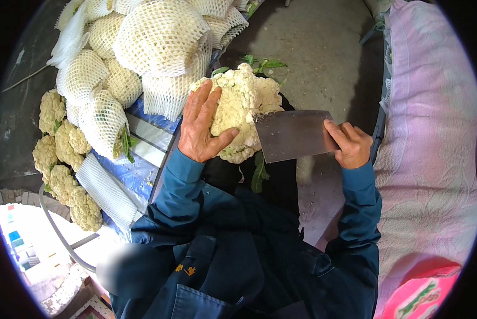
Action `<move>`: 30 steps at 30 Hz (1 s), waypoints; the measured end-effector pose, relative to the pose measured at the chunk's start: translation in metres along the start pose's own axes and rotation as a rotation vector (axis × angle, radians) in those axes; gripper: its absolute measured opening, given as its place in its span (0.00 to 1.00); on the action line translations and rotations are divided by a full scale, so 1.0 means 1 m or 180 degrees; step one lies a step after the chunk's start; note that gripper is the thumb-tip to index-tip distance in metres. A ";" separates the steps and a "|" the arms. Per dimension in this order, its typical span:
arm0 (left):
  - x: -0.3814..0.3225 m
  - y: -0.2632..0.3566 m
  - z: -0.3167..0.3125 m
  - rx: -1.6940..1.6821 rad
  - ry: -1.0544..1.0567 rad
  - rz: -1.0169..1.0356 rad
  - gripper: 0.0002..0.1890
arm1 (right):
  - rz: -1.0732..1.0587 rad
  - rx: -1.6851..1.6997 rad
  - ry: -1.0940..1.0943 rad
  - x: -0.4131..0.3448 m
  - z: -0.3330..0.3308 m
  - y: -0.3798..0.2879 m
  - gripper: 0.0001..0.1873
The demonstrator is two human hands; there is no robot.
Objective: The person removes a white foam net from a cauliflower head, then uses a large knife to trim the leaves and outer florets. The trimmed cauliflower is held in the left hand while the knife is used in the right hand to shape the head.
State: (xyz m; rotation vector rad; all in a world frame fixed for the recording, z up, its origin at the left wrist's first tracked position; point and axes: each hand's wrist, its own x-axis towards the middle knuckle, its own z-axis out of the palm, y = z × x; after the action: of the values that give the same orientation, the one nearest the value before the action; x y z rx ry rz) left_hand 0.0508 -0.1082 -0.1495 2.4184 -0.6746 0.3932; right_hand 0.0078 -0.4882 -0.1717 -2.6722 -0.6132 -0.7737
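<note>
A large cauliflower head [238, 113] rests over my lap, green leaves showing at its far side and one hanging below. My left hand [202, 123] lies spread against its left side, fingers over the florets and thumb pointing right. In my right hand [350, 143] is a broad cleaver [296, 135], gripped at its right end; the handle is hidden by the fingers. The blade's left edge meets the right side of the cauliflower, and small white crumbs stick to it. Whether the edge has entered the florets I cannot tell.
Cauliflowers in white foam nets [159, 36] are piled at the upper left. Bare cauliflowers [65, 147] lie left of a flattened foam net [107, 187] on blue-and-white plastic sheeting [143, 175]. A pink cloth-covered surface [425, 139] runs along the right, with a red-pink bag [425, 295] near.
</note>
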 end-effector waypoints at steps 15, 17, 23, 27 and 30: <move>0.000 0.001 0.000 0.0007 0.0042 0.0005 0.47 | 0.0024 -0.0021 -0.0094 0.002 -0.006 -0.006 0.35; -0.001 0.000 0.001 0.0022 0.0044 0.0038 0.47 | -0.0069 -0.0041 0.0007 0.003 -0.003 -0.004 0.34; -0.001 0.000 0.000 0.0041 0.0026 0.0020 0.47 | -0.0129 -0.0032 -0.0050 0.010 -0.007 -0.001 0.32; 0.000 0.002 -0.001 0.0021 0.0025 0.0011 0.47 | -0.0116 -0.0091 -0.0105 0.009 -0.008 0.002 0.32; 0.000 0.002 0.000 0.0016 0.0045 0.0023 0.47 | -0.0192 -0.0069 -0.0128 0.016 -0.014 0.000 0.25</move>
State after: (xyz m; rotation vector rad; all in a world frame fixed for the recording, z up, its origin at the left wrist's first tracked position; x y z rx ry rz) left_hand 0.0493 -0.1092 -0.1487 2.4161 -0.6773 0.4151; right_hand 0.0142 -0.4888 -0.1517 -2.7062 -0.7022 -0.7481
